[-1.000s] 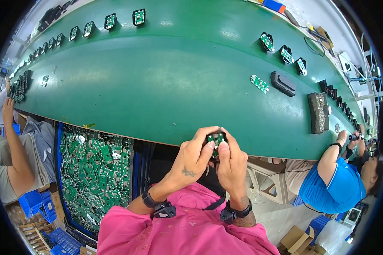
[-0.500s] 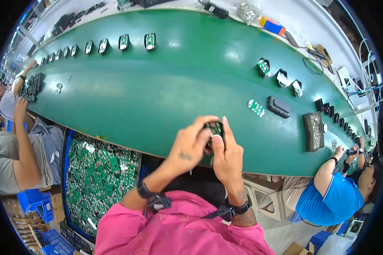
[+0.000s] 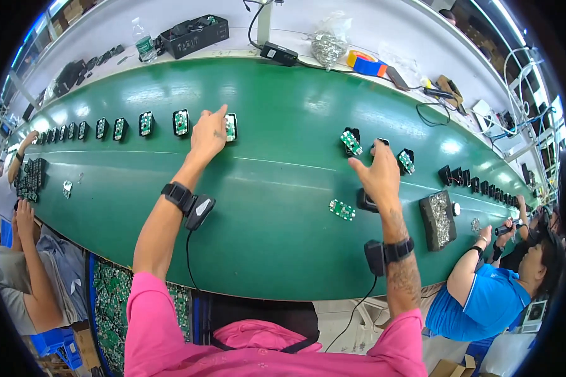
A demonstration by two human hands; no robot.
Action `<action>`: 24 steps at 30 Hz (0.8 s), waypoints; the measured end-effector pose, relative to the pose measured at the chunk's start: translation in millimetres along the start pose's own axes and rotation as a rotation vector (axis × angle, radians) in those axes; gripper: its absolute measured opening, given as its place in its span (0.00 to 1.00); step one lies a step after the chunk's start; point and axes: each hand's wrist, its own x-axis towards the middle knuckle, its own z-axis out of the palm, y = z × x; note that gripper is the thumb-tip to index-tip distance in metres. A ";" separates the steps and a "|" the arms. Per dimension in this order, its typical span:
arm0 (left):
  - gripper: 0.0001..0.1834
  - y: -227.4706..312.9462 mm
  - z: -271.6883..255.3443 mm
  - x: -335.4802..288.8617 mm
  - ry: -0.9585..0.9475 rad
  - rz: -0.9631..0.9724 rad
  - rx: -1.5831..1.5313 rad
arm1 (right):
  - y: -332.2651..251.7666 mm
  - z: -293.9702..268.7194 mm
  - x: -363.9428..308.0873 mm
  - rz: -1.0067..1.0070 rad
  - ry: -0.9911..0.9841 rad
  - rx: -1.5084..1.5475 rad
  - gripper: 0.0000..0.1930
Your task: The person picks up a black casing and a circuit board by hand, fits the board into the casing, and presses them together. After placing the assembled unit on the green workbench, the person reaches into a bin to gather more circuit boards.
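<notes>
My left hand (image 3: 209,133) is at the right end of a row of black cases, fingers stretched out. It partly covers a black case with a green circuit board (image 3: 231,128) beside it; whether it touches the case is hidden. My right hand (image 3: 382,173) reaches over the middle one of three black cases, thumb spread apart. That middle case (image 3: 383,142) is mostly hidden behind the fingers. To its left stands a case with a tilted green board (image 3: 351,142), and to its right another such case (image 3: 406,161). A loose green circuit board (image 3: 342,210) lies nearer to me.
A dark block-shaped black object (image 3: 366,200) sits partly behind my right wrist. Farther right is a black tray of small metal parts (image 3: 438,220). A bin of circuit boards (image 3: 116,301) stands below the table's left edge. Co-workers sit at both sides.
My hands were together near the table edge, holding a small dark unit with a board. Now they are apart, the left at the case row, the right at the three cases. The view has shifted.
</notes>
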 end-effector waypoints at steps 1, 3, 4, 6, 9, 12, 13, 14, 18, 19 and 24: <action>0.21 10.3 -7.7 -4.6 -0.005 -0.003 0.001 | -4.1 -0.9 13.2 0.001 -0.006 0.001 0.37; 0.22 20.6 -27.8 -18.7 0.213 -0.062 -0.047 | -22.4 0.6 35.8 0.100 -0.165 -0.097 0.42; 0.22 19.5 -30.1 -25.7 0.315 -0.007 -0.060 | -26.7 5.7 43.6 0.102 -0.163 -0.105 0.41; 0.22 39.8 -37.8 -49.4 0.252 0.071 -0.148 | -22.3 17.2 53.6 0.102 -0.211 -0.141 0.38; 0.19 86.4 -48.7 -90.4 -0.107 0.005 -0.594 | -12.6 27.1 55.4 0.095 -0.239 -0.192 0.29; 0.21 115.6 -38.9 -123.7 -0.302 -0.092 -0.688 | -23.3 25.6 39.5 0.088 -0.229 -0.179 0.28; 0.23 122.3 -30.8 -134.4 -0.345 -0.178 -0.903 | -36.5 17.6 28.4 0.071 -0.244 -0.127 0.28; 0.26 130.0 -26.4 -143.9 -0.387 -0.261 -1.123 | -49.9 7.1 15.4 0.058 -0.258 -0.079 0.27; 0.32 160.7 -24.8 -174.5 -0.525 -0.578 -1.754 | -90.9 -33.2 -44.8 -0.033 -0.306 0.157 0.40; 0.32 163.5 -25.7 -181.8 -0.525 -0.584 -1.762 | -99.3 -41.7 -60.0 -0.053 -0.338 0.226 0.42; 0.27 163.2 -30.8 -220.5 -0.484 -0.510 -1.946 | -126.2 -61.6 -123.3 -0.121 -0.340 0.217 0.38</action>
